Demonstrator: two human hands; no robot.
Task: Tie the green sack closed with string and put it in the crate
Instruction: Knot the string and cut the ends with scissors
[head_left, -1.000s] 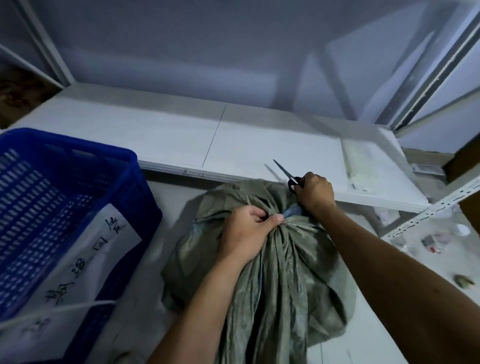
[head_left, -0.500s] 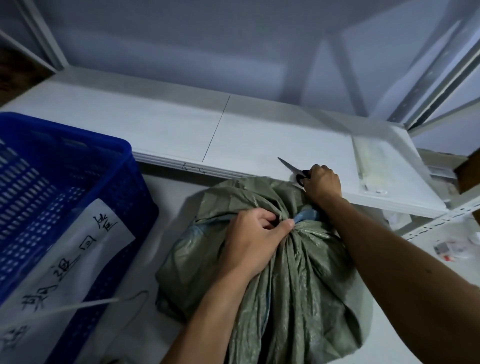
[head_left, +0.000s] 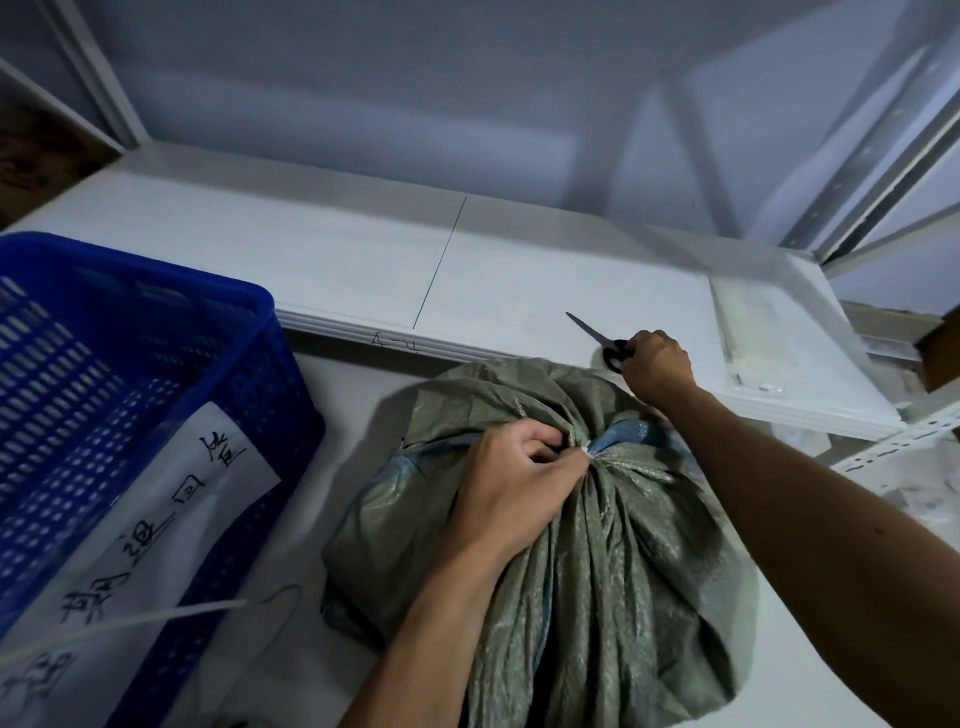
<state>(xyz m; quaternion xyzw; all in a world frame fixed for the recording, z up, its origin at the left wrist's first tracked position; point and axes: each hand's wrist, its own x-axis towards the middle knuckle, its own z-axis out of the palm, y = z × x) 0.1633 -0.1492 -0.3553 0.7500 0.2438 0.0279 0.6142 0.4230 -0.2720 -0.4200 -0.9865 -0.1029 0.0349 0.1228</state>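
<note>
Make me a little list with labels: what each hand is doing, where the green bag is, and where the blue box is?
left hand: pinches the gathered neck of the green sack
right hand: grips black-handled scissors, blades over the white shelf
green sack: sits on the pale surface, outside the crate
blue crate: left of the sack, with a paper label on its side

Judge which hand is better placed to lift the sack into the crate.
Probably the left. The left hand grips the gathered neck of the green sack, and the blue crate stands on that side. The right hand is at the shelf, holding the scissors.
</note>
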